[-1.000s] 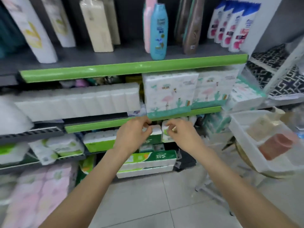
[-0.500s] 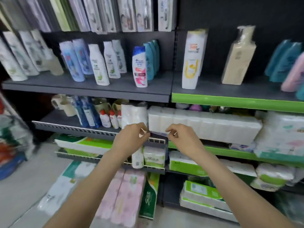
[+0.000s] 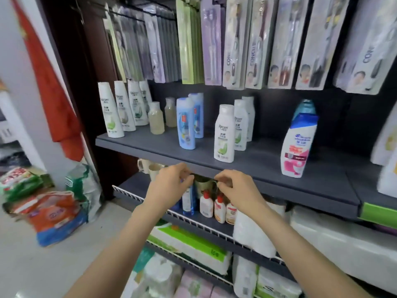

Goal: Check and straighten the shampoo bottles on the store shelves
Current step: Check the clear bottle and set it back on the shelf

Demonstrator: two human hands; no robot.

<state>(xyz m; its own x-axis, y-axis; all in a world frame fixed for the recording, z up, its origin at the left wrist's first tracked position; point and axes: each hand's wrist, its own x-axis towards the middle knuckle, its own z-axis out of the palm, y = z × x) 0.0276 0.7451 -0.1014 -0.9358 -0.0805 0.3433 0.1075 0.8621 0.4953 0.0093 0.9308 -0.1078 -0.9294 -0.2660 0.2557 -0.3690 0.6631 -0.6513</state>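
Shampoo bottles stand on a dark grey shelf (image 3: 257,166). At the left is a row of tall white bottles (image 3: 110,110). Two light blue bottles (image 3: 185,123) stand in the middle, then white bottles with green labels (image 3: 224,134), and a white, blue and pink bottle (image 3: 297,145) further right. My left hand (image 3: 169,186) and my right hand (image 3: 238,188) hover side by side just below the shelf's front edge, fingers loosely curled, holding nothing and touching no bottle.
Toothbrush packs (image 3: 236,39) hang above the shelf. On the wire-edged shelf below stand small red-capped bottles (image 3: 207,203), blue bottles (image 3: 188,203) and cups (image 3: 154,168). Tissue packs (image 3: 193,246) fill lower shelves. Bags (image 3: 55,214) lie on the floor at left.
My view has swung left and up, from the tissue shelves to the shampoo shelf. Both hands stay close together in front of me, holding nothing.
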